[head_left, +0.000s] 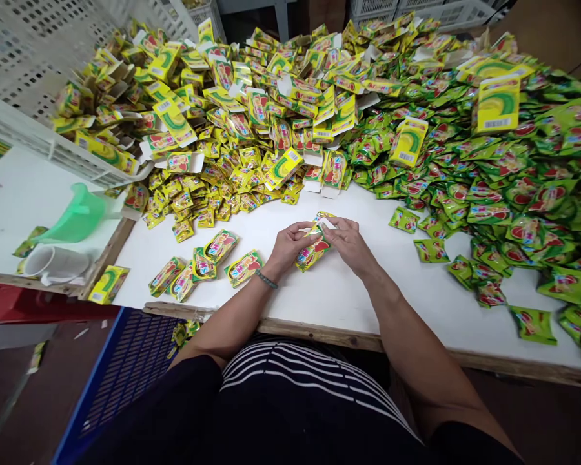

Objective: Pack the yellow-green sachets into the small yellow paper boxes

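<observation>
Over the white tabletop [310,303], my left hand [290,245] and my right hand [346,242] both grip one small yellow-green carton [311,253] with a watermelon picture. The fingers of each hand are closed on it near its upper end, where a white flap shows between the thumbs. Whatever is inside the carton is hidden. Left of my left hand lie several similar cartons [243,268], flat on the table. Beyond my hands spreads a heap of small yellow sachets [246,158], and green packets [432,250] lie to the right.
Flattened and open cartons [174,119] are piled along the back. A white perforated crate [53,139] lies tipped at the left. Near it are a green scoop [80,213] and a white mug [58,263]. A blue basket [126,361] stands below the table's wooden edge [319,332].
</observation>
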Demonstrator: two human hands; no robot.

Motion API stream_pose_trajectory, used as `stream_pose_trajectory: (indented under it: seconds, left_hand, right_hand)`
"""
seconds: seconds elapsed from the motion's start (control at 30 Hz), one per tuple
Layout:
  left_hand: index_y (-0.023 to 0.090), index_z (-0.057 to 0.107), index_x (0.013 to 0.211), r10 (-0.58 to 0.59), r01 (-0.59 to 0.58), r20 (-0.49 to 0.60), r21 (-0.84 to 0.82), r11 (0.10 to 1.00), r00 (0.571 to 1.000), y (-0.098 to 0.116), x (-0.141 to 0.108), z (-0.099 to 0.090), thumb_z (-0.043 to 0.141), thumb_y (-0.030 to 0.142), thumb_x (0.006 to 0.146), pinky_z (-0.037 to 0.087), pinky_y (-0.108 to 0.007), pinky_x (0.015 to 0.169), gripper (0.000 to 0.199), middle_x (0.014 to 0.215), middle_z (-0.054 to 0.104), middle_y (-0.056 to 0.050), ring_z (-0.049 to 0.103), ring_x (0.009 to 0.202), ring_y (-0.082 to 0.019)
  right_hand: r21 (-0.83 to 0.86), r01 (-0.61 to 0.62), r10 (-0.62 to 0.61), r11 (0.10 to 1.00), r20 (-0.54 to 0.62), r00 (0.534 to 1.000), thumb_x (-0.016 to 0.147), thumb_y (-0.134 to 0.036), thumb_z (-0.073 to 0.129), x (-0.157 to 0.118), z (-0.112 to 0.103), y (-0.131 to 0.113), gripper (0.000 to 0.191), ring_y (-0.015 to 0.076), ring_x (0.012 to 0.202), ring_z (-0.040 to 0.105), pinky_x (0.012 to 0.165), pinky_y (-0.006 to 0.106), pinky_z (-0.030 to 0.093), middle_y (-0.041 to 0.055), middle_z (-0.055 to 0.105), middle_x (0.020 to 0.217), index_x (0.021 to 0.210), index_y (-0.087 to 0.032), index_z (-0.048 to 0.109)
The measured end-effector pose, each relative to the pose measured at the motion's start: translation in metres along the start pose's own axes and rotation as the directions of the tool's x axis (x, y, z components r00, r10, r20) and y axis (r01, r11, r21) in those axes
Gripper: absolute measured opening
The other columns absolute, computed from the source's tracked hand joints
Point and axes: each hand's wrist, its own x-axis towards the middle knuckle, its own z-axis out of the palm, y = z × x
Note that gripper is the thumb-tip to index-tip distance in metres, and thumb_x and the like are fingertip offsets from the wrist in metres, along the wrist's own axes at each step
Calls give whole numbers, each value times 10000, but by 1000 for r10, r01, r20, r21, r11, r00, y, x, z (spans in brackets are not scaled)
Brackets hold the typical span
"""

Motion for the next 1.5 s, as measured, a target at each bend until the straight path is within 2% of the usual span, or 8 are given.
stream_pose_trajectory:
  seconds: [0.23, 0.47, 0.67, 0.8, 1.0, 1.13, 1.27, 1.5]
  left_hand:
    - [162, 625, 1155, 112, -116, 51, 86, 990, 992, 5, 1, 0, 843, 468, 610, 404, -195, 534, 662, 596, 624, 57, 536, 507, -73]
    - [180, 614, 1235, 105, -123, 126, 142, 982, 986, 1, -5, -4, 823, 492, 643, 427, -221, 585, 701, 670, 657, 26, 562, 574, -100]
    - [186, 638, 1167, 188, -187, 0, 78, 979, 982, 5, 0, 0, 787, 511, 686, 425, -218, 574, 599, 683, 649, 19, 562, 579, -101]
    - [192, 608, 1158, 214, -213, -4, 55, 975, 977, 10, -2, -1, 816, 473, 656, 442, -212, 621, 612, 743, 653, 25, 585, 636, -101]
    - [179, 587, 1031, 160, -172, 106, 123, 977, 982, 12, -5, -4, 855, 358, 599, 471, -228, 707, 539, 792, 664, 27, 617, 702, -110]
    - [187, 549, 1090, 142, -157, 115, 138, 978, 983, 10, -3, -7, 838, 337, 615, 456, -220, 663, 577, 782, 678, 24, 620, 670, -109]
    - [192, 522, 1108, 151, -157, 46, 165, 974, 987, 6, -1, -9, 846, 295, 579, 423, -204, 587, 630, 688, 652, 57, 577, 572, -89]
    - [153, 588, 1088, 133, -144, 68, 201, 969, 989, 4, -1, -8, 852, 315, 584, 446, -219, 609, 592, 692, 668, 39, 590, 580, -90]
  right_hand:
    - [-53, 81, -90, 995, -196, 976, 836, -511, 616, -5, -7, -8, 265, 284, 1223, 445, 1109, 512, 298, 67, 650, 1201, 868, -283, 746]
    - [-11, 112, -112, 994, -27, 993, 831, -520, 643, -4, 0, -8, 283, 296, 1251, 424, 1105, 563, 301, 40, 637, 1245, 700, -285, 732]
    - [155, 43, 7, 987, -309, 951, 743, -535, 716, -5, 6, -10, 418, 248, 1108, 543, 917, 429, 492, 85, 628, 1170, 1052, -255, 680]
    - [335, 24, 38, 942, -179, 983, 781, -541, 661, -6, 14, -12, 426, 196, 915, 616, 810, 360, 528, 64, 651, 1053, 1071, -229, 671]
    - [279, 9, 25, 960, -117, 993, 829, -557, 580, -7, 14, -11, 364, 208, 816, 627, 789, 383, 538, 47, 672, 853, 949, -231, 692]
    - [375, -33, 81, 927, -114, 990, 763, -529, 675, -6, 11, -9, 479, 219, 869, 667, 846, 406, 551, 55, 728, 1038, 1152, -250, 654]
    - [388, -33, 76, 921, -96, 993, 799, -492, 656, -6, 10, -8, 316, 233, 978, 676, 944, 421, 519, 33, 752, 1029, 960, -235, 746]
    - [580, -158, 244, 799, -73, 967, 631, -477, 807, -2, 10, -4, 353, 212, 800, 697, 794, 392, 564, 29, 755, 823, 855, -210, 749]
